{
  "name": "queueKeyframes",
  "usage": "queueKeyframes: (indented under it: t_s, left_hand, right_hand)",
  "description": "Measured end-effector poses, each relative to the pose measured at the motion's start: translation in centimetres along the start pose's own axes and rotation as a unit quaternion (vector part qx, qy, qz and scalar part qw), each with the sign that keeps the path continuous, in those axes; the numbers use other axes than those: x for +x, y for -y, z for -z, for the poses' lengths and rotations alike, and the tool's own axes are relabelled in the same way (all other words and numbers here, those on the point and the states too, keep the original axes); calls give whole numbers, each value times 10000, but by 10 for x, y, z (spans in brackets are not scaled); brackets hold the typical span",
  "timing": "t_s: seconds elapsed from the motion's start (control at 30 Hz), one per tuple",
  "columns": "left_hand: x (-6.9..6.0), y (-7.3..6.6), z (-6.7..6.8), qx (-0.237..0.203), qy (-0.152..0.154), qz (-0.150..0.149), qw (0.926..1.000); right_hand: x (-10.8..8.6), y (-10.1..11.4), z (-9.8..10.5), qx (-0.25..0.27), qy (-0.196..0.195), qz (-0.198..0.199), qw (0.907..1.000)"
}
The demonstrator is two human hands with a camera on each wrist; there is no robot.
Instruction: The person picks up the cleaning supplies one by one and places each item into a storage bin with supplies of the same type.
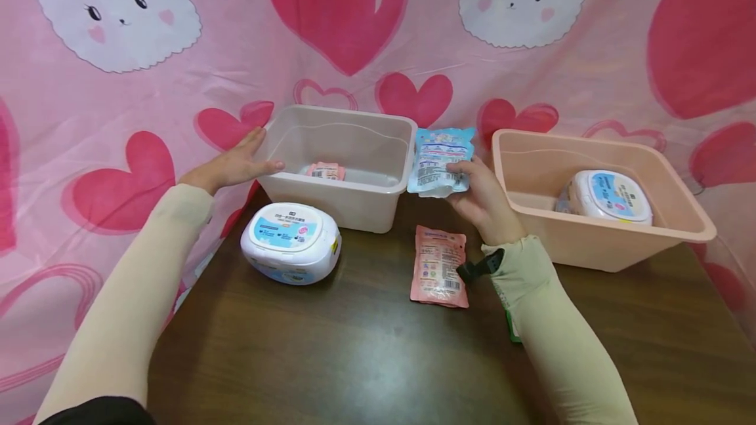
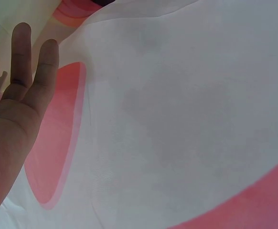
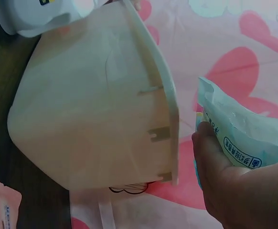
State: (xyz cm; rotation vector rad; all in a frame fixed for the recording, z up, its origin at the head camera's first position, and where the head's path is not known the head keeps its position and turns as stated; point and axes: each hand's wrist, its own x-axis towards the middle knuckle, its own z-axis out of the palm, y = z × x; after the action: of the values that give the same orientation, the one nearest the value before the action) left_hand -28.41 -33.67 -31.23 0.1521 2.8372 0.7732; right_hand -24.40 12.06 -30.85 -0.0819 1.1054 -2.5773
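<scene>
A blue packet (image 1: 440,161) is pinched between the thumb and fingers of the right hand (image 1: 485,201), upright just beside the right end of the grey bin (image 1: 354,197). In the right wrist view the right hand (image 3: 244,186) grips the packet (image 3: 239,138), apart from the bin's wall (image 3: 91,105). The left hand (image 1: 233,161), fingers spread, is at the grey bin's left rim; its left wrist view shows the hand (image 2: 19,100) with straight fingers and nothing held. A pink packet (image 1: 326,171) lies inside the grey bin.
A white oval tub (image 1: 291,243) stands before the grey bin. Another pink packet (image 1: 440,267) lies mid-table (image 1: 331,359). At right, a peach bin (image 1: 602,241) holds a similar white tub (image 1: 614,197). A green-edged item (image 1: 512,328) is partly under the right forearm. Pink heart-patterned cloth hangs behind.
</scene>
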Motion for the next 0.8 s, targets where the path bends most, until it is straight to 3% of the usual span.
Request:
queueKeyframes:
  t_s: [0.43, 0.67, 0.8]
  left_hand:
    - [2, -1, -1, 42, 34, 51, 10000]
    - [3, 0, -2, 5, 57, 55, 10000]
    - [3, 0, -3, -31, 18, 70, 10000]
  right_hand:
    - [35, -1, -5, -36, -274, -323, 9991]
    - [38, 6, -5, -1181, -482, -580, 9901]
    - [41, 8, -7, -1347, -463, -638, 9877]
